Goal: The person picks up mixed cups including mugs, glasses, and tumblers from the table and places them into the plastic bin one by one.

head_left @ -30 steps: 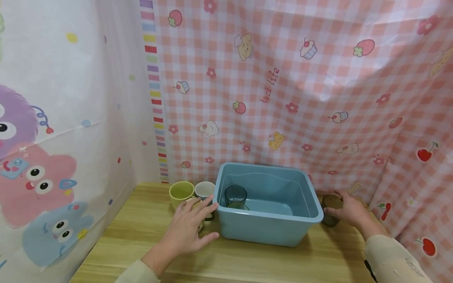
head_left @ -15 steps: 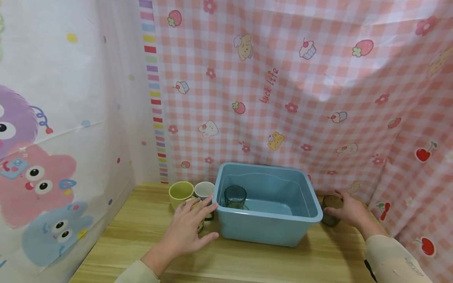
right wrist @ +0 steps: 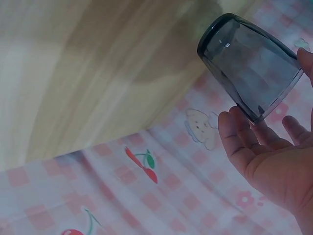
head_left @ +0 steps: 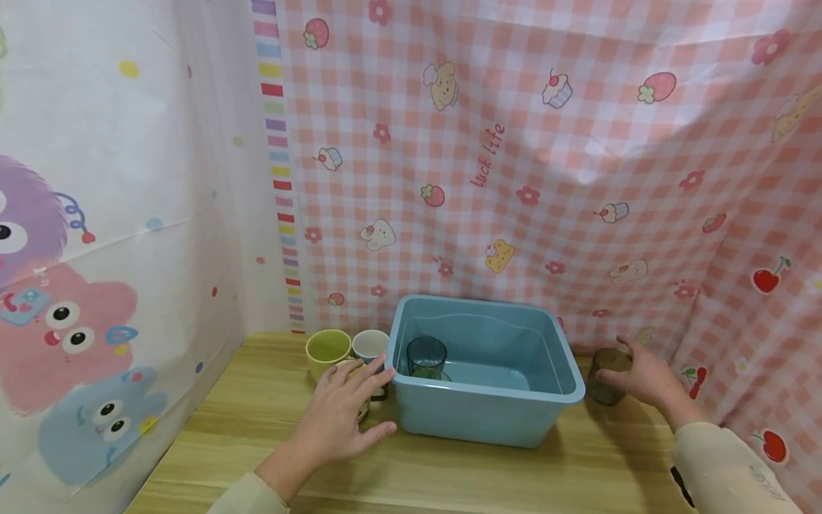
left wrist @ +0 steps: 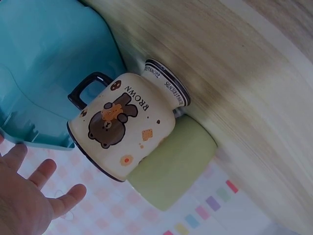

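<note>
My right hand [head_left: 645, 378] pinches a smoky drinking glass [right wrist: 249, 68] near its rim, thumb on one side and fingers on the other, right of the blue-grey plastic bin [head_left: 481, 417]. My left hand [head_left: 340, 414] is spread with fingers apart, its fingertips at the bin's left rim in the head view, and it holds nothing. Below and beyond it stands a cream mug [left wrist: 112, 127] with a brown bear, black rim and black handle. Next to this mug is a green cup [left wrist: 173, 166].
Inside the bin at its left end sits a dark glass [head_left: 427, 351]. A white-lined mug [head_left: 371, 344] stands between the green cup and the bin. Behind the wooden table [head_left: 437, 478] hangs a pink checked curtain [head_left: 475, 228].
My right hand and the smoky glass have shifted slightly right and back, a little farther from the bin. The left hand has stayed in place.
</note>
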Available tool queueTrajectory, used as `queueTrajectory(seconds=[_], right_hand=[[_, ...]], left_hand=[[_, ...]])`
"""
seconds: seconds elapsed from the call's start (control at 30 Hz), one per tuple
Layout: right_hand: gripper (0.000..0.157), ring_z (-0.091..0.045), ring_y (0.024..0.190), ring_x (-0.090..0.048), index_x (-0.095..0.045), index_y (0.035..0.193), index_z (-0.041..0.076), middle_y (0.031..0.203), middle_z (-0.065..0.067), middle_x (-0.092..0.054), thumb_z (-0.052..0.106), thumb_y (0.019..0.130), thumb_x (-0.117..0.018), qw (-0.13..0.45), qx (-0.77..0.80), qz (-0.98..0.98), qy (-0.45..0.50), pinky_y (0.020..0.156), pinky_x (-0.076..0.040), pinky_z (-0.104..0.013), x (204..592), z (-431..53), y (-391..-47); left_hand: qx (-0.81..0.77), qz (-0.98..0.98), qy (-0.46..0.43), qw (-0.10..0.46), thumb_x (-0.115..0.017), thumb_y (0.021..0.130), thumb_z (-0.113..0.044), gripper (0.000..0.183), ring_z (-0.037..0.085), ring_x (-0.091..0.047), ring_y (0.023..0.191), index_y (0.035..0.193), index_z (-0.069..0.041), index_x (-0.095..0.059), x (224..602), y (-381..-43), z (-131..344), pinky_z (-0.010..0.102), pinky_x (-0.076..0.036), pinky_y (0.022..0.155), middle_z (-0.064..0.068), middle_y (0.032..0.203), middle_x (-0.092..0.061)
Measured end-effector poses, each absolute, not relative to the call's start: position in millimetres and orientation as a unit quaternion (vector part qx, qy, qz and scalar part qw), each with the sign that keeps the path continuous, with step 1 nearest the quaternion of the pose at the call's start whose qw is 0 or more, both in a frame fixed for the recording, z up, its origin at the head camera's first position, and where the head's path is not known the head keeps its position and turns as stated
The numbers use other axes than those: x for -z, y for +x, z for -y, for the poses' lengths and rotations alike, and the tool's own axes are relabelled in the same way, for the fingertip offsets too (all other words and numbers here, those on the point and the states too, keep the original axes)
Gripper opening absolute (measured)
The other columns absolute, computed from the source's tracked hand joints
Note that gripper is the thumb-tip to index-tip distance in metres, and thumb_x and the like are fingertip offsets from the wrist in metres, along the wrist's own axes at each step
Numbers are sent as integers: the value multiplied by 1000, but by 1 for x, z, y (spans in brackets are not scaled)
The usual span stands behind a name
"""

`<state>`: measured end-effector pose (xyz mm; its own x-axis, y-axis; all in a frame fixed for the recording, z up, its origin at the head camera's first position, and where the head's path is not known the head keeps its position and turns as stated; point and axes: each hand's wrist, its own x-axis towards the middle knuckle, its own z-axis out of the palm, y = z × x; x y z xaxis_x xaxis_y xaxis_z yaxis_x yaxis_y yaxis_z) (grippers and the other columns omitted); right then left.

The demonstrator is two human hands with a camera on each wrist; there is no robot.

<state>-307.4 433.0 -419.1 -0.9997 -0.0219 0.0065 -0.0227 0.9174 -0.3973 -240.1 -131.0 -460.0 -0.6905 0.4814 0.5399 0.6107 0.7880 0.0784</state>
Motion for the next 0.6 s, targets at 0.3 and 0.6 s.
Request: queueTrajectory(seconds=[0.3,0.6], right_hand=[[111,-68,131,-47,-14,166,-8,154,-50,-36,59,98,-70,21,-218,976,-2,94,-51,-72,380,-431,-304],[110,-70,131,-43,-15,169,-2,154,-47,-39,62,98,-69,98,-225,969,-23,97,-45,-76,341,-421,-299]], left_hand=[[127,910,-299,256,-81,87,-61,82,41,-56,142,157,-26,-55,461,-241,130,73,-45,112,-3,169,-47],[129,903,-304,276,-83,85,-59,82,41,-56,140,155,-24,-57,463,-242,131,74,-46,108,0,167,-50]])
